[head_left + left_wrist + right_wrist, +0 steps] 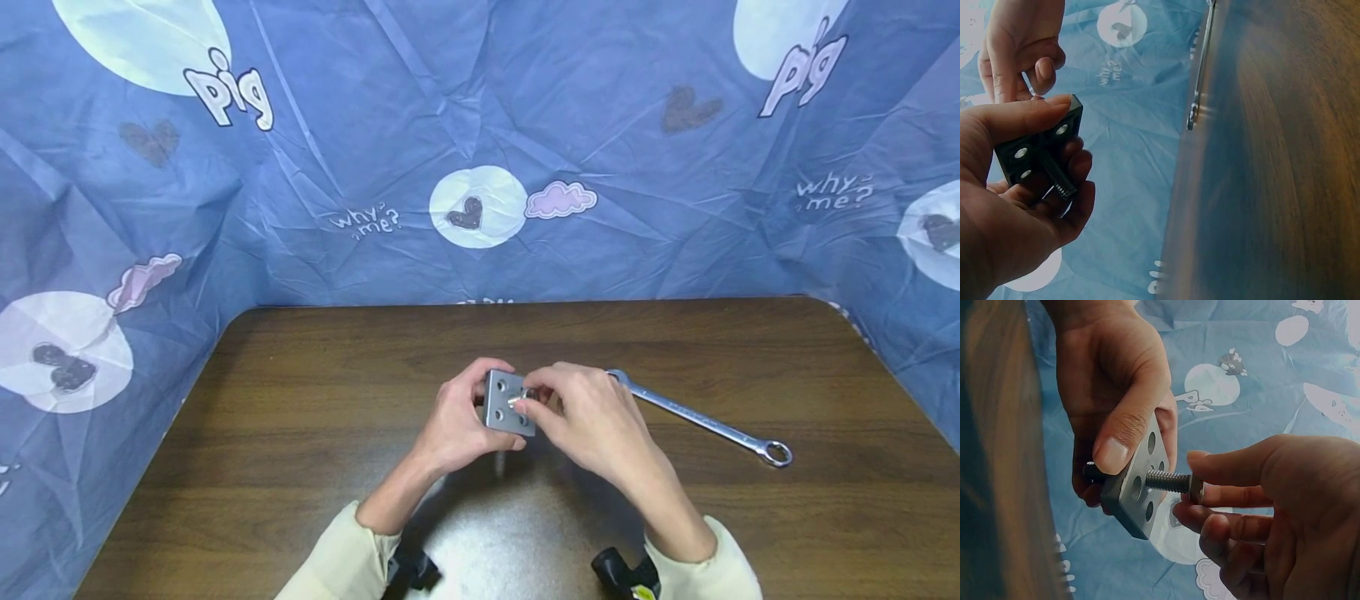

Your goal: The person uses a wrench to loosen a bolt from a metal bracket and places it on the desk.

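Head view: I see left hand (456,412) gripping plate (500,401), right hand (588,408) pinching bolt (1169,481), well short of the table's far edge (360,312), wrench (697,417) at right; only left wrist shows the plate's back (1036,140).

Two bare hands (459,417) (592,408), two cream sleeves (341,558) (708,567), two black devices (412,573) (618,573), one grey rectangular metal plate (505,402), one silver threaded metal bolt (1169,481), one long silver wrench (697,419) and one brown wood-grain table (285,442) are showing.
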